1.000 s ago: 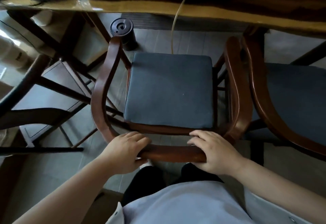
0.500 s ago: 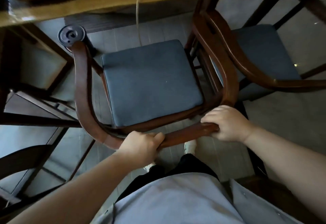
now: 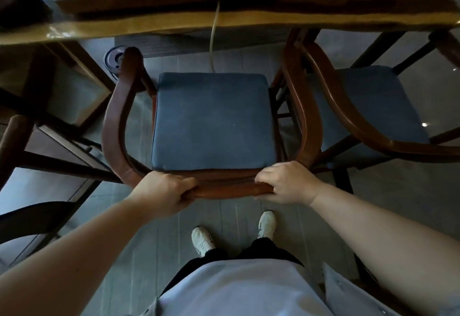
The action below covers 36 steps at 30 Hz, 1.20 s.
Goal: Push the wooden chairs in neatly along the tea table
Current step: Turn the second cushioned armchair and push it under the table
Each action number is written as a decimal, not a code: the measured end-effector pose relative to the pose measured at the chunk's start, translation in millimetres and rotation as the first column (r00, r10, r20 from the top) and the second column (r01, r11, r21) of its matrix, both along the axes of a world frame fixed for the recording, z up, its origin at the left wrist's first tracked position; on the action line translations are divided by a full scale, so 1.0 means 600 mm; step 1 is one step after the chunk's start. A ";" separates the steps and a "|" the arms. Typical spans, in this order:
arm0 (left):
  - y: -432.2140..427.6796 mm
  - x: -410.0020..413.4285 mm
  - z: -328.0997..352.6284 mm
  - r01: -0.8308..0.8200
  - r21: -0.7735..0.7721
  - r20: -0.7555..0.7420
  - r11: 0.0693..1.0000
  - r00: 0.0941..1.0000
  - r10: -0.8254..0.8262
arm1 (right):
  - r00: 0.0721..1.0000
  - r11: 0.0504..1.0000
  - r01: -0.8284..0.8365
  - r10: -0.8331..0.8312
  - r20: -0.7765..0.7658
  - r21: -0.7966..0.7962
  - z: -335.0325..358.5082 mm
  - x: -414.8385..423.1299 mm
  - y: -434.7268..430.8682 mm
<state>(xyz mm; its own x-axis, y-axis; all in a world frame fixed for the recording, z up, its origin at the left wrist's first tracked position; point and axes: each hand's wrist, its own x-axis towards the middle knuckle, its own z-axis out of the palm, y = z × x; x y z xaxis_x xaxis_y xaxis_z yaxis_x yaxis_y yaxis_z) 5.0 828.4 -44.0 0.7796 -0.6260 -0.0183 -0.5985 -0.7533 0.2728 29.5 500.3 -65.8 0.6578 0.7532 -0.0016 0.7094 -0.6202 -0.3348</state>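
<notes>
A wooden armchair (image 3: 117, 126) with a curved reddish-brown rail and a blue seat cushion (image 3: 214, 121) stands in front of me, facing the tea table (image 3: 249, 20). My left hand (image 3: 164, 195) grips the back rail left of centre. My right hand (image 3: 286, 183) grips the same rail near its right bend. The front of the seat lies just short of the table's edge. A second matching chair (image 3: 348, 121) stands close on the right, its armrest almost touching the first chair's right arm.
A dark chair (image 3: 15, 141) and wooden struts crowd the left side. A round black object (image 3: 113, 60) sits on the floor under the table's edge. A pale cord (image 3: 214, 34) hangs from the table. My white shoes (image 3: 201, 241) stand on grey floorboards behind the chair.
The chair has straightened from a skewed angle to square with the table and now stands further from my body, so my shoes show. Both hands kept their grip on the back rail.
</notes>
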 end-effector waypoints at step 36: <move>-0.112 -0.014 0.027 -0.151 0.293 -0.150 0.944 0.968 0.201 | 0.974 0.984 0.127 -0.147 -0.172 -0.123 0.040 0.010 -0.074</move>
